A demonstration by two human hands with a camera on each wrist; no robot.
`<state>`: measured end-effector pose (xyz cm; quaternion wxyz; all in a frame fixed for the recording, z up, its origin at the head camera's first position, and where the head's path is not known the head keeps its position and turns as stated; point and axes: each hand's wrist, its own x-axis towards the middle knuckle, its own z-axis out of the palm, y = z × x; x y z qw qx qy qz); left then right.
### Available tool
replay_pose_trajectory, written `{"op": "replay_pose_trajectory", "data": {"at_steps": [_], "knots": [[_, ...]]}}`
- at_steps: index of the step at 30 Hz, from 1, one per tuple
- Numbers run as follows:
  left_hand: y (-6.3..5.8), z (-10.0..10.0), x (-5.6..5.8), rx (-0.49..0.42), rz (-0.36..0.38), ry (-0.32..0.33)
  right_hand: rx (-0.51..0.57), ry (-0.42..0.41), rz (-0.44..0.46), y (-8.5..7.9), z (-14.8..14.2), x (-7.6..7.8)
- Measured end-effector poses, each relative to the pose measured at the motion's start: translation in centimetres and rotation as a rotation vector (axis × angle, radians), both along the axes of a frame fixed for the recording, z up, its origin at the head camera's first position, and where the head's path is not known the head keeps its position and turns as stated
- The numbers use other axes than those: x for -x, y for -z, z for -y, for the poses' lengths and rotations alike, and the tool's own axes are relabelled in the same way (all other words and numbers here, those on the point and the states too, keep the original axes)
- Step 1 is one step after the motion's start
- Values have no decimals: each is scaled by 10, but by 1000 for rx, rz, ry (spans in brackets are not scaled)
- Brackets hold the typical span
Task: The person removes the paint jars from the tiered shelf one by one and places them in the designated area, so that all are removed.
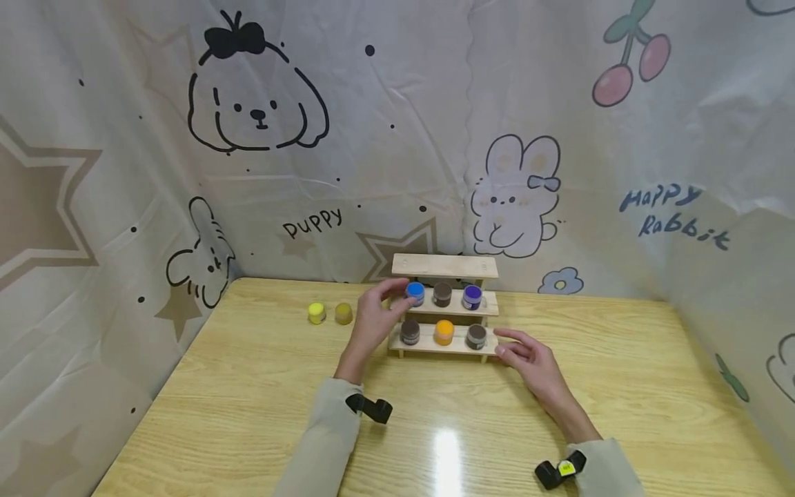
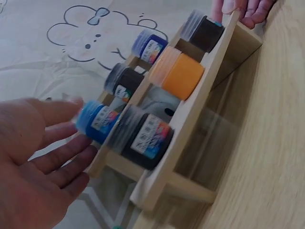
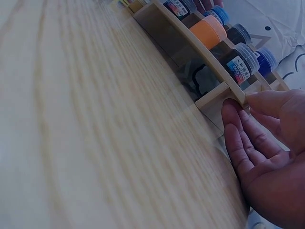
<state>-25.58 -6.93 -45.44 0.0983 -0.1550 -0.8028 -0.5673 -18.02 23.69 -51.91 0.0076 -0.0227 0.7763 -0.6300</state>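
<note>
A stepped wooden display rack (image 1: 444, 266) carries small paint jars on its lower two shelves. My left hand (image 1: 375, 314) is at the left end of the middle shelf, thumb and forefinger pinching the blue paint jar (image 2: 97, 121). Beside that jar stand a dark brown jar (image 1: 442, 295) and a purple-blue jar (image 1: 472, 297). The bottom shelf bears an orange jar (image 1: 444, 333) between two dark jars, one on the left (image 2: 143, 136) and one on the right (image 3: 238, 64). With thumb and fingers, my right hand (image 3: 267, 143) holds the rack's right end at the bottom shelf.
Left of the rack, a bright yellow jar (image 1: 317, 313) and an olive-yellow jar (image 1: 344, 313) stand on the wooden table (image 1: 248, 414). A printed cloth (image 1: 404, 124) with cartoon animals hangs close behind the rack and along both sides.
</note>
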Motion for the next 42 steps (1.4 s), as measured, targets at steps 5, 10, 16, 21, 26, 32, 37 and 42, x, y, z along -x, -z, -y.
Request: {"op": "replay_pose_trajectory", "data": {"at_steps": [5,10,16,21,26,32,37,42], "knots": [[2,-7,2,50,-8,-50,19,-8,-4,1,1,1],[1,-10,4,57,-8,-82,32,-13,-8,1,1,1],[4,-5,2,35,22,-91,35,-22,-4,3,2,1],[5,3,-3,10,19,-45,34,-9,-3,2,3,0],[6,21,-7,23,-2,-4,41,-18,4,6,4,2],[4,45,-16,43,3,3,49,-11,7,8,7,1],[5,58,-24,39,-22,31,42,-6,-2,5,5,1],[10,68,-26,28,-7,29,23,-4,-9,3,1,2]]}}
